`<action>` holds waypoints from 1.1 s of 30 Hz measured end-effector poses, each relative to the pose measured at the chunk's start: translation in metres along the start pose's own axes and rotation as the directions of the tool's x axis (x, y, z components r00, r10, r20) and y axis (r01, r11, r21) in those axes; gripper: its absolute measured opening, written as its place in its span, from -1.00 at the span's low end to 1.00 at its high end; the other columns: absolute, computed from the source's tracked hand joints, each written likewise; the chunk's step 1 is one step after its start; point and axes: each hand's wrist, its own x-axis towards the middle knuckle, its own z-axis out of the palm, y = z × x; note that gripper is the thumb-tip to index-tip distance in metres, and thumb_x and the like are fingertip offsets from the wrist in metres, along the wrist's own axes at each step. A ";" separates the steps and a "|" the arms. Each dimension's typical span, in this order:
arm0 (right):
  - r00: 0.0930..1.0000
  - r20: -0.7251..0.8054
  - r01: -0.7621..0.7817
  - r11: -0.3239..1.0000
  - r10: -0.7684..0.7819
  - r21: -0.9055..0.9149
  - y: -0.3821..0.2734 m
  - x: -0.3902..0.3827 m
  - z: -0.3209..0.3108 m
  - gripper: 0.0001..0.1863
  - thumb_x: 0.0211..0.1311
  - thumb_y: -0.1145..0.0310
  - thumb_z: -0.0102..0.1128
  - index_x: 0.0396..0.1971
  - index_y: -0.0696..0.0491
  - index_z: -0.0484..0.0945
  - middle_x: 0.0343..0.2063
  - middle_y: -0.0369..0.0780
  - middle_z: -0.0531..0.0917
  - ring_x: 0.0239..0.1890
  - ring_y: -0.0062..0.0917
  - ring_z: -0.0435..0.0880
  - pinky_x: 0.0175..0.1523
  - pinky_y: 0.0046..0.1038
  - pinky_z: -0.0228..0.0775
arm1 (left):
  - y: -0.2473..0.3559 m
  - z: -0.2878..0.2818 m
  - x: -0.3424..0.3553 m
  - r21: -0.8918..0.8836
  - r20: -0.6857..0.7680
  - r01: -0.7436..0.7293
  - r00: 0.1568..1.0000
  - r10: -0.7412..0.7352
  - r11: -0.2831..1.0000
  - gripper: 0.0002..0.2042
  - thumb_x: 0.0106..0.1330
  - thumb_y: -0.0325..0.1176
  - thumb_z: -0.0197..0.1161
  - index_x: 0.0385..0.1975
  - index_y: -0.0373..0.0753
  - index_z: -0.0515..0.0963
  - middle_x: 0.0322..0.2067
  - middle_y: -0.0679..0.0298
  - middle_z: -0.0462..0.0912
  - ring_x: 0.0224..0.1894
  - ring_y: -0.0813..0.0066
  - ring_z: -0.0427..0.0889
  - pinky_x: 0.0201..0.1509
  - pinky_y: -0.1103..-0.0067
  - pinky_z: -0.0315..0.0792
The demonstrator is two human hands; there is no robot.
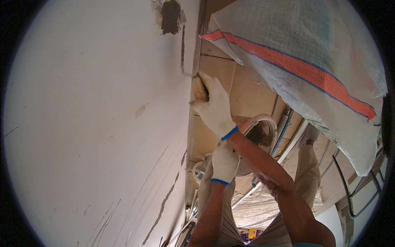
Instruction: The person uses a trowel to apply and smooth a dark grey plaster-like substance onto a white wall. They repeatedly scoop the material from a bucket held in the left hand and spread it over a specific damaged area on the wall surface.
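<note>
Probably best to hold the wooden piece (200, 89), just off centre toward twelve o'clock, steady and press evenly along the wall (103, 103). Pinching that piece with the right hand (214, 103), in a curled grip. Impossible to judge the grip of the left hand (226, 163), near the bucket (270, 120) toward one or two o'clock.

White wall (98, 103) on my left, meeting tan tiled floor (216, 68) along floor's left edge. Farther along wall I see dark grey patch (170, 17), narrow dark groove (183, 47) near it; brownish smudge (141, 110) mid-wall; thin scratches (109, 220), long grey streak (165, 200) closer to me. Pale crumpled sheeting (255, 210) over floor's near part. Light soft, muted.
</note>
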 end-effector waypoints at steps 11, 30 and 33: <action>0.996 -0.087 0.001 0.994 -0.011 -0.114 0.005 0.052 0.012 -0.24 -0.02 0.43 0.40 0.30 0.10 0.44 -0.06 0.01 0.54 0.01 0.03 0.61 0.06 -0.11 0.49 | 0.019 -0.009 0.002 0.027 0.057 0.062 0.996 -0.064 0.998 -0.53 0.32 -0.41 0.19 0.26 -0.18 0.51 -0.23 -0.22 0.72 -0.15 -0.25 0.72 -0.09 0.01 0.58; 0.997 0.063 -0.033 0.965 0.051 -0.259 0.014 0.024 -0.017 -0.21 -0.01 0.44 0.44 0.34 0.05 0.42 -0.05 0.03 0.55 0.02 0.06 0.63 0.06 -0.07 0.51 | 0.022 -0.005 0.004 -0.006 0.047 0.042 0.998 -0.042 0.999 -0.68 0.32 -0.30 0.26 0.02 -0.30 0.60 -0.29 -0.22 0.71 -0.17 -0.27 0.70 -0.11 0.00 0.56; 1.000 -0.017 -0.012 0.977 0.009 -0.214 0.018 0.035 -0.016 -0.22 -0.02 0.44 0.45 0.32 0.08 0.44 -0.04 0.03 0.56 0.03 0.04 0.63 0.08 -0.09 0.51 | 0.025 -0.005 0.004 -0.011 0.049 0.068 0.997 -0.067 0.998 -0.65 0.31 -0.31 0.26 0.05 -0.30 0.58 -0.28 -0.23 0.71 -0.17 -0.28 0.70 -0.10 0.00 0.56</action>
